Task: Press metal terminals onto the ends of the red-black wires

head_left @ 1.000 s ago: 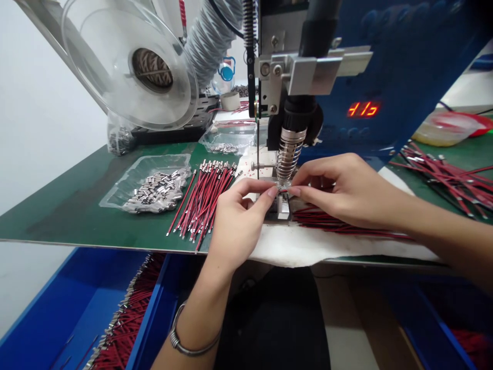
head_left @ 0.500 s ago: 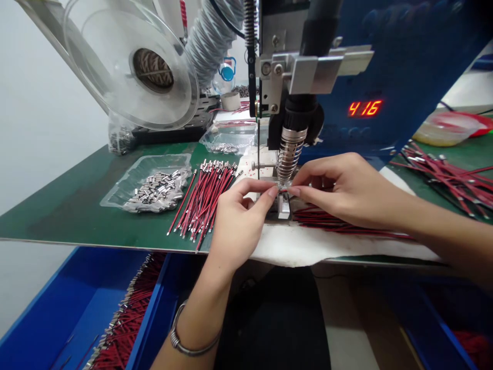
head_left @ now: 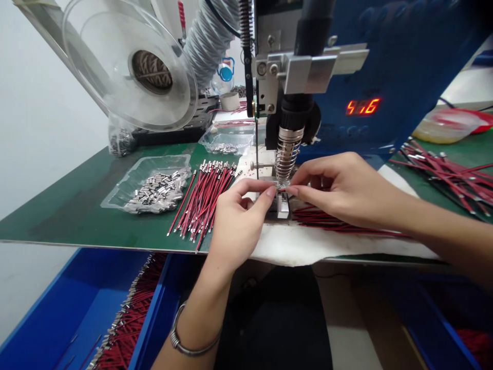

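Note:
My left hand (head_left: pixel 241 218) is closed in a pinch, thumb and forefinger meeting beneath the coiled tip of the soldering head (head_left: pixel 288 151). What those fingertips hold is too small and covered to make out. Facing it from the right, my right hand (head_left: pixel 335 185) pinches a short bit of red wire (head_left: pixel 283 190), seen between the two hands. Just under the fingertips sits a small metal block (head_left: pixel 283 206). More red and black wires (head_left: pixel 342 226) lie on a white cloth (head_left: pixel 304 246) below my right hand.
Left of my hands lie a bundle of red-black wires (head_left: pixel 204 200) with metal ends and a clear tray (head_left: pixel 115 198) of small metal cylinders. Another tray (head_left: pixel 227 136) stands behind. Loose wires (head_left: pixel 450 174) lie at right. A blue bin (head_left: pixel 80 298) sits below the table edge.
The view has shifted slightly, so the machine appears a little further left. Both hands keep their pinch at the same spot under the soldering head.

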A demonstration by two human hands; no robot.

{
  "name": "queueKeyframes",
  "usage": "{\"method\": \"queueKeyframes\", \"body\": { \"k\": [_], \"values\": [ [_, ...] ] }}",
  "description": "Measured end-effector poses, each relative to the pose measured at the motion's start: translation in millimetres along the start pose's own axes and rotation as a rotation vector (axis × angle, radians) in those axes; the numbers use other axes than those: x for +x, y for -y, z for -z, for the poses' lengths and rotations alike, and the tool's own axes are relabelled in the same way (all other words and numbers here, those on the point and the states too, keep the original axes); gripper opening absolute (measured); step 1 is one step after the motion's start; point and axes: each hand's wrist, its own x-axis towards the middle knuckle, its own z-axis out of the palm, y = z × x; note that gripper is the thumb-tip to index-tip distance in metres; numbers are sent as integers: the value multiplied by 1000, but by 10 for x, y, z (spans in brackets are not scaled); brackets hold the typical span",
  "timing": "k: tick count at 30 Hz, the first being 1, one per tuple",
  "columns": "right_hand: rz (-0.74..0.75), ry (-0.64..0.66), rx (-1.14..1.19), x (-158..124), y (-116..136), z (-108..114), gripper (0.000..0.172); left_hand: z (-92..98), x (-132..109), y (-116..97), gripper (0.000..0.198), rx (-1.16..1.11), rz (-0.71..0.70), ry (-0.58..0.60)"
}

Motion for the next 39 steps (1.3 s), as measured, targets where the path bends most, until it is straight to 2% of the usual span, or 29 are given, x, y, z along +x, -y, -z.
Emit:
{"method": "queueKeyframes", "body": {
  "k": [16,24,39],
  "values": [
    [-3,-2,-21,-7,0,2,22,-10,8,-5,16,-1,40,-41],
    [-8,1,-16,-19,1,6,26,0,7,23,18,-23,7,-21],
    [17,-18,-42,-31,-3,-7,23,-8,2,13,15,-12,18,-37]
  ]
}}
